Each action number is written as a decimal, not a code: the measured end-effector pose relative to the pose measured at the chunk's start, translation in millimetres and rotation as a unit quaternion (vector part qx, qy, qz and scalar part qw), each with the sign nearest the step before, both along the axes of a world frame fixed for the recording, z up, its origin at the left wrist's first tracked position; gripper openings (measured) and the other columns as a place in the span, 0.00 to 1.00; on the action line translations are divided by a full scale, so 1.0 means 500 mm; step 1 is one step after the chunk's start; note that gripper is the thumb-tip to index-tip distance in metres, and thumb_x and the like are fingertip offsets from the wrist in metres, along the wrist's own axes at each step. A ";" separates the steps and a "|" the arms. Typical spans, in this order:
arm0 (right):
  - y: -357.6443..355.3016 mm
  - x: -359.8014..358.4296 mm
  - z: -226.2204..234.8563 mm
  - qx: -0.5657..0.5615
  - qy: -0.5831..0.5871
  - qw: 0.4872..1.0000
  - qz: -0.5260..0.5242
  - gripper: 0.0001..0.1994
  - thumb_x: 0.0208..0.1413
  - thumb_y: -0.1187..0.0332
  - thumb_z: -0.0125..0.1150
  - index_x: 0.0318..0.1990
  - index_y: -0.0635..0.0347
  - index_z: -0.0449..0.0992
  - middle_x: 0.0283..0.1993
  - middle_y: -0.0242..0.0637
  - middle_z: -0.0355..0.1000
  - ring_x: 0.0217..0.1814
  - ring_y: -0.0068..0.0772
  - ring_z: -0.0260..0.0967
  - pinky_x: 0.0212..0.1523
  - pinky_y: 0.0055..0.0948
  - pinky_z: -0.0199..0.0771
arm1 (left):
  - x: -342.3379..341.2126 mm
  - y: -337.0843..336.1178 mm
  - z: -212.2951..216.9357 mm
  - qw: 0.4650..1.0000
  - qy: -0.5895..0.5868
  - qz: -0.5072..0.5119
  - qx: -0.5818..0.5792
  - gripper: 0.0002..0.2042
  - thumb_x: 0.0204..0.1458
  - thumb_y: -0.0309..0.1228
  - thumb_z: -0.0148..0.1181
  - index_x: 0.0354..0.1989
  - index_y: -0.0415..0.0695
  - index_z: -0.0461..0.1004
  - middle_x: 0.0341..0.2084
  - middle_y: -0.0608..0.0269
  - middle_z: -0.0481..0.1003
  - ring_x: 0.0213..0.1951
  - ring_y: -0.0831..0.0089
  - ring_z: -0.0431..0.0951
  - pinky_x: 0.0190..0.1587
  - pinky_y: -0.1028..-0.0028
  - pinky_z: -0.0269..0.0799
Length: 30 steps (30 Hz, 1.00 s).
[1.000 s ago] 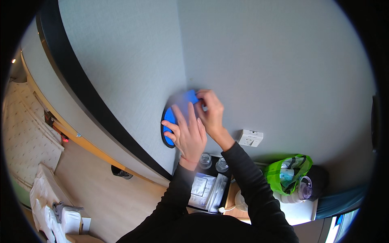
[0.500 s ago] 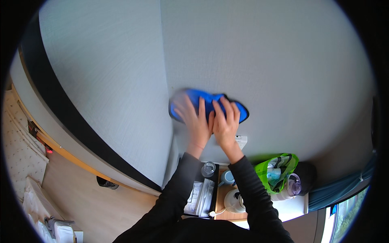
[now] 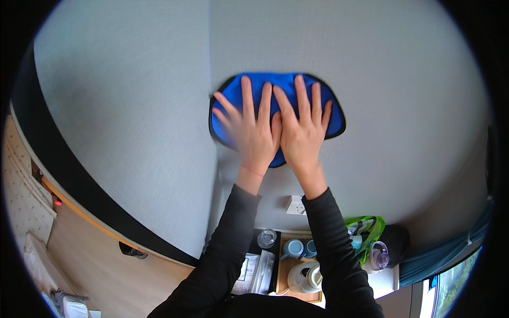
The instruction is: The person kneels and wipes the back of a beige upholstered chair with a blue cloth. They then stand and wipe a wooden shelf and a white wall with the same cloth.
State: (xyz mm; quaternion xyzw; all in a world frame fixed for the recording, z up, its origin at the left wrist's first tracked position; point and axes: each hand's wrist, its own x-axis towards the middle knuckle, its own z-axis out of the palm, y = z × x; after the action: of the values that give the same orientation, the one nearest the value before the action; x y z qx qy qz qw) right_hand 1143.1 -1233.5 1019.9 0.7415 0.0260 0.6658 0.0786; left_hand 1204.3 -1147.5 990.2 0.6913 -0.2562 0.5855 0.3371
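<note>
A blue cloth with a black border (image 3: pixel 289 79) lies spread against the grey wall, near the corner where two wall faces meet. My left hand (image 3: pixel 254 132) presses flat on its left half, fingers spread; the outer side of that hand is slightly blurred. Flat on the right half is my right hand (image 3: pixel 302 127), its fingers stretched upward and apart. Both thumbs nearly meet at the cloth's middle, and the lower edge of the cloth shows between my wrists.
A white wall socket (image 3: pixel 295 205) sits below my right wrist. Beneath my arms, a counter holds a clear glass (image 3: pixel 266 238), blue mugs (image 3: pixel 292 248), a white kettle (image 3: pixel 305 277) and packets (image 3: pixel 254 273). A green bag (image 3: pixel 375 229) and a bottle (image 3: pixel 378 256) stand at right, beside a dark curtain (image 3: pixel 440 261).
Both hands and the cloth have moved up the wall. The cloth, bunched before, now lies flatter and wider, and my fingers are more stretched out. More of the socket and mugs shows.
</note>
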 end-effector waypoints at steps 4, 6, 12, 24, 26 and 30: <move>-0.011 -0.019 -0.141 -0.013 0.081 0.997 -0.013 0.21 0.54 0.60 0.58 0.57 0.38 0.75 0.69 0.33 0.61 0.69 0.48 0.58 0.59 0.60 0.61 | -0.013 -0.008 -0.152 0.999 0.044 -0.015 -0.007 0.27 0.60 0.44 0.48 0.68 0.53 0.60 0.70 0.43 0.50 0.66 0.17 0.36 0.61 0.25 0.27; -0.007 -0.036 -0.217 -0.019 0.110 0.994 -0.017 0.20 0.53 0.59 0.58 0.56 0.38 0.75 0.69 0.31 0.63 0.69 0.46 0.59 0.59 0.58 0.62 | -0.030 -0.014 -0.226 0.999 0.030 0.001 -0.021 0.27 0.60 0.43 0.48 0.67 0.50 0.61 0.69 0.42 0.52 0.65 0.16 0.39 0.62 0.26 0.29; -0.018 -0.029 -0.157 0.001 0.064 0.998 0.003 0.18 0.54 0.62 0.60 0.54 0.41 0.77 0.68 0.31 0.63 0.68 0.46 0.60 0.60 0.57 0.60 | -0.020 -0.011 -0.143 0.999 0.025 -0.036 0.022 0.26 0.61 0.41 0.47 0.63 0.37 0.64 0.70 0.41 0.50 0.70 0.30 0.40 0.67 0.38 0.30; 0.019 -0.014 -0.137 -0.030 0.110 0.993 0.021 0.19 0.56 0.61 0.57 0.57 0.37 0.74 0.69 0.26 0.62 0.69 0.38 0.60 0.57 0.50 0.67 | 0.012 0.026 -0.146 0.999 0.028 0.000 -0.037 0.31 0.63 0.46 0.44 0.70 0.42 0.53 0.71 0.41 0.44 0.71 0.31 0.36 0.68 0.40 0.35; 0.015 -0.037 -0.200 -0.037 0.161 0.986 0.022 0.20 0.55 0.61 0.57 0.57 0.35 0.74 0.69 0.24 0.62 0.68 0.36 0.60 0.54 0.44 0.69 | -0.010 0.012 -0.224 0.997 0.059 0.030 -0.036 0.32 0.64 0.47 0.43 0.70 0.40 0.50 0.71 0.39 0.42 0.70 0.30 0.33 0.67 0.38 0.32; -0.021 -0.071 -0.221 -0.024 0.161 0.987 0.014 0.19 0.53 0.60 0.59 0.54 0.35 0.76 0.66 0.24 0.65 0.65 0.36 0.63 0.53 0.46 0.70 | -0.041 -0.020 -0.232 0.996 0.083 0.011 -0.012 0.29 0.63 0.44 0.44 0.67 0.38 0.56 0.71 0.36 0.42 0.69 0.26 0.29 0.65 0.34 0.28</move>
State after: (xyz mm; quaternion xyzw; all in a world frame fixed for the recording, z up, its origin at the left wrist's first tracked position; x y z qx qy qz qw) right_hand 1107.5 -1243.9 909.3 0.8364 0.0643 0.5381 0.0816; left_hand 1183.7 -1157.7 874.3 0.7361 -0.2124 0.5330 0.3591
